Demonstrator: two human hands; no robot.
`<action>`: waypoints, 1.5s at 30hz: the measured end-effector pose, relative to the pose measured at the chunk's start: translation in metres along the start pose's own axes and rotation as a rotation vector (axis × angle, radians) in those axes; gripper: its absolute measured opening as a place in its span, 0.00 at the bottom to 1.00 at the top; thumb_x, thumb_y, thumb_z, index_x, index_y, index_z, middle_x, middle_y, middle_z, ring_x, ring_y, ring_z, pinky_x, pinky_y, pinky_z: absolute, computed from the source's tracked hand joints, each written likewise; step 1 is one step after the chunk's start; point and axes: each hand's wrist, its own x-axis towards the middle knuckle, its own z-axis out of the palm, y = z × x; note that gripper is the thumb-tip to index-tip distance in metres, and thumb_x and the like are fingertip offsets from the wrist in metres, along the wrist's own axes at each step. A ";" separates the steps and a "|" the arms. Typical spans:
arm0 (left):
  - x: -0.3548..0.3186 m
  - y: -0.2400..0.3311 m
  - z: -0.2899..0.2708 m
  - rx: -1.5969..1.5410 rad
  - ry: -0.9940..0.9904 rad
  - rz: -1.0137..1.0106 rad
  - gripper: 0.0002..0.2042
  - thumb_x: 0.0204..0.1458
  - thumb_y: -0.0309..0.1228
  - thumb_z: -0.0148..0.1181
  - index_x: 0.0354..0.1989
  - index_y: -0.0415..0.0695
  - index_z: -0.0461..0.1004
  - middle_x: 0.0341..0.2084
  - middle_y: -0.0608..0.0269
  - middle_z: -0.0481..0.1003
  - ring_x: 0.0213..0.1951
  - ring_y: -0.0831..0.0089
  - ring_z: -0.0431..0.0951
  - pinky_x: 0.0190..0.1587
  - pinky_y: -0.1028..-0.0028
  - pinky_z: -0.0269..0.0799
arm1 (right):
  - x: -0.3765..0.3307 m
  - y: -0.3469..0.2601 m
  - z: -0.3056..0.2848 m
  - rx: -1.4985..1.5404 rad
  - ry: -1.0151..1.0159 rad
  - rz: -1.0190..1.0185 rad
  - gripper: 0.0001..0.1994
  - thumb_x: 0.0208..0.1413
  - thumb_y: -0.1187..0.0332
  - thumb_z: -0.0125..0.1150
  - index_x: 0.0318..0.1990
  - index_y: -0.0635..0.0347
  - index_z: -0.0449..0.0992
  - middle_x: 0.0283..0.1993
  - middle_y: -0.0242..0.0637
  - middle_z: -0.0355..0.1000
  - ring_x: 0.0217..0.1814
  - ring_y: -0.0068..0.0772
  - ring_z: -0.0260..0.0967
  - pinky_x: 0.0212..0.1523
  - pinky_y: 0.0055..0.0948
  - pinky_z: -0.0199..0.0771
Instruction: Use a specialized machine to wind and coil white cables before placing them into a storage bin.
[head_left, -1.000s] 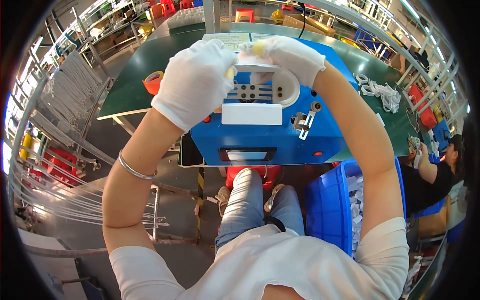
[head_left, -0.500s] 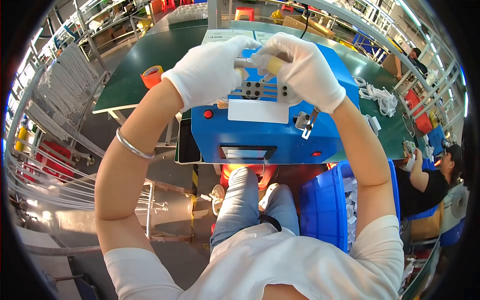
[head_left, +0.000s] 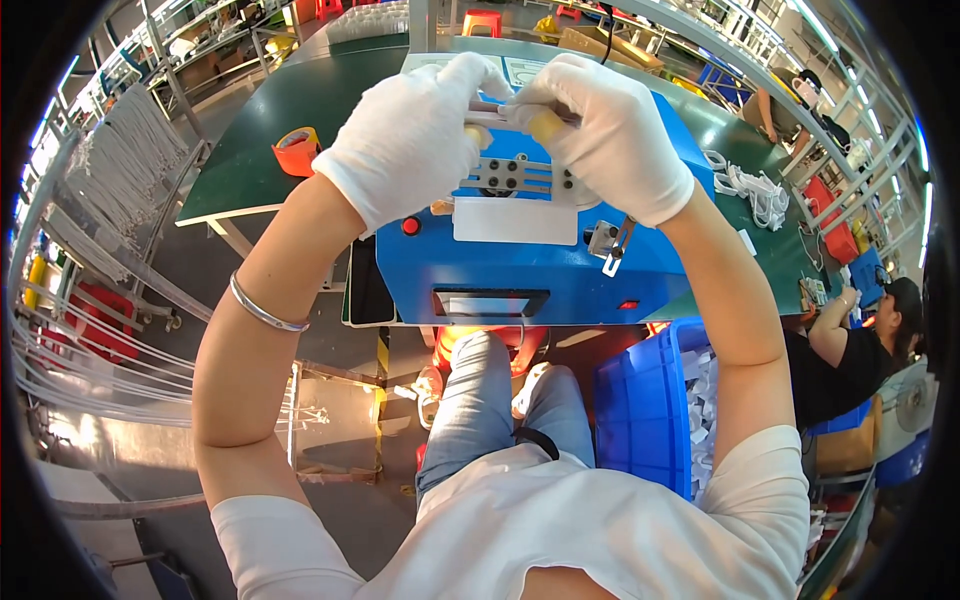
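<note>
— Where are the hands just now?

— Both are up at the far top edge of the blue machine point(head_left: 520, 240), which stands on the green desk point(head_left: 270, 130). The left hand point(head_left: 415, 135) and the right hand point(head_left: 600, 130), each in a white glove, meet over a thin pale strip point(head_left: 492, 112).

— And the grip?

— Each hand looks pinched on its end of the strip, fingertips together on it, the left from its side and the right from the other. How much of the strip the gloves cover I cannot tell.

— Which step would you call it?

— My guess is that the strip is being set or lined up above the grey plate with dark holes point(head_left: 520, 180) on the machine's top. It is not yet lying down on that plate.

— What does the next move call for?

— Probably a small, level lowering with both hands moving together, so that the strip stays straight and meets the plate squarely.

— How does the strip lie?

— Its long axis runs left to right across the view, roughly along the machine's top edge, with one end toward each hand. It is held just above the plate, close to the far rim.

— Anything else close by?

— An orange roll of tape point(head_left: 297, 150) sits on the desk to the left, well apart from the hands.
</note>
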 end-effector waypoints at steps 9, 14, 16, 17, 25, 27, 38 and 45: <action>0.001 0.004 -0.004 0.095 -0.060 -0.010 0.05 0.49 0.27 0.54 0.34 0.43 0.72 0.18 0.55 0.75 0.23 0.60 0.78 0.30 0.66 0.74 | -0.003 -0.015 -0.011 -0.156 -0.084 0.024 0.04 0.51 0.73 0.59 0.34 0.63 0.73 0.31 0.36 0.69 0.30 0.30 0.68 0.35 0.24 0.69; 0.002 0.001 -0.002 0.158 0.026 0.111 0.05 0.48 0.28 0.55 0.34 0.45 0.73 0.21 0.54 0.75 0.28 0.57 0.78 0.33 0.63 0.73 | 0.015 0.000 -0.013 0.462 -0.371 0.561 0.09 0.58 0.66 0.55 0.34 0.63 0.71 0.31 0.31 0.71 0.32 0.23 0.68 0.37 0.22 0.69; 0.000 0.002 -0.003 0.174 0.026 0.060 0.06 0.47 0.28 0.56 0.34 0.45 0.73 0.22 0.53 0.75 0.28 0.55 0.77 0.32 0.63 0.73 | 0.017 0.001 -0.012 0.396 -0.411 0.549 0.09 0.59 0.65 0.55 0.35 0.64 0.70 0.31 0.31 0.71 0.32 0.24 0.69 0.36 0.23 0.69; -0.002 0.002 -0.003 0.177 0.027 0.057 0.06 0.47 0.28 0.56 0.34 0.45 0.73 0.22 0.53 0.75 0.28 0.55 0.77 0.32 0.63 0.73 | 0.018 0.000 -0.012 0.328 -0.450 0.540 0.10 0.59 0.65 0.54 0.36 0.64 0.70 0.31 0.31 0.71 0.33 0.25 0.70 0.35 0.24 0.70; -0.048 0.007 0.015 0.038 0.615 -0.261 0.15 0.52 0.24 0.55 0.49 0.41 0.70 0.36 0.59 0.77 0.30 0.67 0.77 0.31 0.72 0.71 | -0.009 0.025 -0.008 0.637 -0.185 0.387 0.24 0.59 0.47 0.51 0.47 0.60 0.73 0.35 0.38 0.73 0.37 0.27 0.74 0.42 0.28 0.75; -0.070 0.021 0.027 -0.761 0.419 -0.632 0.14 0.58 0.26 0.51 0.52 0.40 0.68 0.34 0.64 0.77 0.29 0.77 0.76 0.31 0.78 0.72 | -0.009 0.023 -0.015 0.675 -0.212 0.450 0.25 0.59 0.46 0.49 0.47 0.61 0.73 0.38 0.37 0.73 0.40 0.27 0.73 0.45 0.27 0.72; -0.098 0.064 0.064 -0.842 0.725 -0.687 0.17 0.63 0.37 0.41 0.51 0.37 0.65 0.26 0.61 0.73 0.18 0.82 0.69 0.20 0.82 0.64 | 0.001 -0.001 -0.018 0.227 -0.426 0.482 0.13 0.53 0.69 0.60 0.46 0.61 0.75 0.37 0.40 0.74 0.38 0.27 0.69 0.39 0.23 0.70; -0.088 0.051 0.100 -1.588 0.213 -0.669 0.16 0.56 0.39 0.53 0.43 0.36 0.69 0.28 0.56 0.73 0.21 0.74 0.70 0.23 0.75 0.66 | -0.003 0.006 -0.010 0.033 -0.329 0.296 0.09 0.53 0.71 0.53 0.39 0.61 0.76 0.25 0.43 0.71 0.20 0.36 0.72 0.20 0.28 0.72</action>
